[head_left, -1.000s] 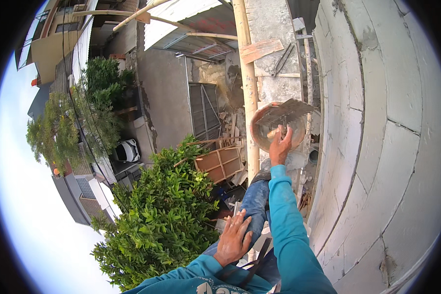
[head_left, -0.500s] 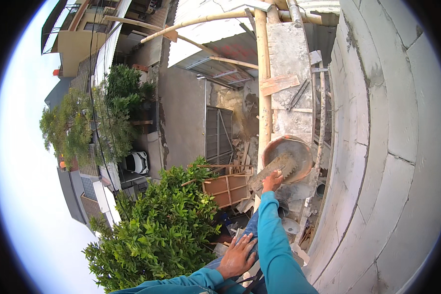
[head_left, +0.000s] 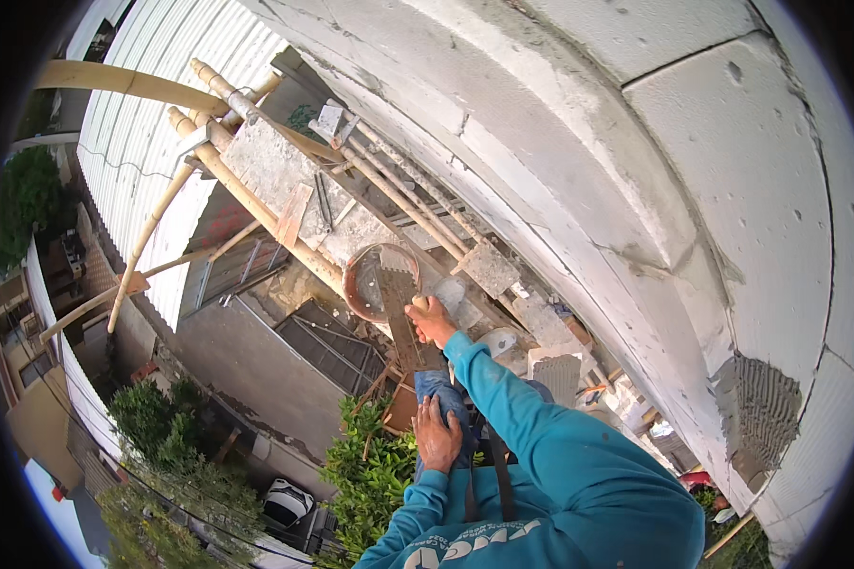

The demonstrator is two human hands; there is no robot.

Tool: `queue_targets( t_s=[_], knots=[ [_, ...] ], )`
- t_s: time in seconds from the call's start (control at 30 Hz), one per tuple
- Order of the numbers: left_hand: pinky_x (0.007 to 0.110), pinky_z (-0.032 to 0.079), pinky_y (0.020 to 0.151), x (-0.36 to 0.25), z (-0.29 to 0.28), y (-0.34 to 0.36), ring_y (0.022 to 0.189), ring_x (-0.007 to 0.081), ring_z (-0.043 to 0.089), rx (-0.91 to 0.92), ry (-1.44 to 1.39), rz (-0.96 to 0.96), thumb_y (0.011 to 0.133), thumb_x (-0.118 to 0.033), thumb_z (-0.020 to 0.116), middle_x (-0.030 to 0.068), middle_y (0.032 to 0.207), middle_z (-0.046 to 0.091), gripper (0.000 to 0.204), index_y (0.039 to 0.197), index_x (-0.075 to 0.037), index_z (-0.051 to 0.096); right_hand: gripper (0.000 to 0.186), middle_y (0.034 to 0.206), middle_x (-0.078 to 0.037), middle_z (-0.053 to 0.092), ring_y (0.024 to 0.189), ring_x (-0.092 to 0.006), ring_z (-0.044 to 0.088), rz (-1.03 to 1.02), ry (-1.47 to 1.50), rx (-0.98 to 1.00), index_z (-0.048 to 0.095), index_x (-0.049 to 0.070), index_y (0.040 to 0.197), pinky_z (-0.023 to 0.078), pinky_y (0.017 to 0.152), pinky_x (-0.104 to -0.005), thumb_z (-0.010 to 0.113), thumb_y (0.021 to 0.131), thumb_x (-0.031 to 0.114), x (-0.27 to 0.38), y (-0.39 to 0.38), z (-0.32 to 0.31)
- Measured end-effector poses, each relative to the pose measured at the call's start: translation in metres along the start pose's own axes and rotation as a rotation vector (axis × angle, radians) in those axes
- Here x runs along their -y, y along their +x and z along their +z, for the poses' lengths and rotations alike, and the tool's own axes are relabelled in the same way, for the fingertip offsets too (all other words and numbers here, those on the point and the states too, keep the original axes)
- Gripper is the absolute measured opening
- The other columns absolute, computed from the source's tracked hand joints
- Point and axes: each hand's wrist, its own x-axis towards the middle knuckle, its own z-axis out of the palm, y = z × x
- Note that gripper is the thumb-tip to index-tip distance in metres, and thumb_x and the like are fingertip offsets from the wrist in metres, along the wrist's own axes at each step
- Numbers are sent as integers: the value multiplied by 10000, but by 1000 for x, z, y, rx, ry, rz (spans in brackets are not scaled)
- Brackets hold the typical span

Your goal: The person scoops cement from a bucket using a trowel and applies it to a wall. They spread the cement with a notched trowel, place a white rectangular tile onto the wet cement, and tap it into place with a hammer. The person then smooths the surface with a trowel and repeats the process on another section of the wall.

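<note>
My right hand [head_left: 431, 321] is closed on the handle of a notched trowel [head_left: 396, 308], a long flat blade with teeth along one edge and grey mortar smeared over it. The blade's far end lies over a round reddish-brown basin [head_left: 353, 289], which has grey residue inside. Its near end reaches back close to my knee. My left hand [head_left: 437, 434] rests with fingers spread on my blue-jeaned leg [head_left: 443, 387] and holds nothing.
A pale block wall [head_left: 579, 171] rises along the right, with a patch of combed mortar [head_left: 767, 408] on it. Bamboo poles [head_left: 251, 204] edge the narrow scaffold platform [head_left: 266, 156]. Wood scraps and rods lie on the boards. Far below left are a tree, a gate and a white car.
My view has turned toward the wall, so the platform now slants and the mortar patch shows. My right hand still grips the trowel at the basin; my left hand stays on my leg.
</note>
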Motion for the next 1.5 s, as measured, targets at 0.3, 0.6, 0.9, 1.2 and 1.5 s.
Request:
queue_targets(
  t_s=[0.3,0.6,0.9,1.2,1.5],
  knots=[
    [449,413,1031,-21,-25,55,1190,419,540,188,82,380,868,-299,571,265,1263,583,514,1287,-1,568,373,763,-154,580,684,-240,600,-687,-235,-593,504,-2,1122,509,683,-354,644,825,177,69,-301,-135],
    [476,470,910,-54,-98,117,1030,408,621,392,594,740,874,-339,511,238,1080,667,402,1084,-44,685,231,880,-27,558,747,-89,506,-1029,510,-1745,545,23,1063,432,671,-242,539,832,7,38,-515,-240],
    [511,472,828,-54,-169,136,949,410,622,322,945,914,908,-323,408,208,951,675,378,919,-69,687,150,712,-8,573,618,-98,527,-1031,944,-2209,603,30,941,440,581,-268,604,794,61,-123,-597,-518],
    [461,511,836,-38,-200,27,927,351,666,363,1291,683,899,-308,502,157,913,704,305,888,-99,724,226,776,-45,679,706,-141,601,-921,987,-2231,702,10,904,485,671,-309,677,775,193,-182,-613,-695],
    [450,504,838,25,-194,11,963,349,652,328,983,331,918,-302,488,171,969,686,303,975,-88,694,215,771,-167,673,678,-293,656,-527,457,-2457,669,48,795,484,623,-395,601,848,245,-258,-621,-777]
  ],
)
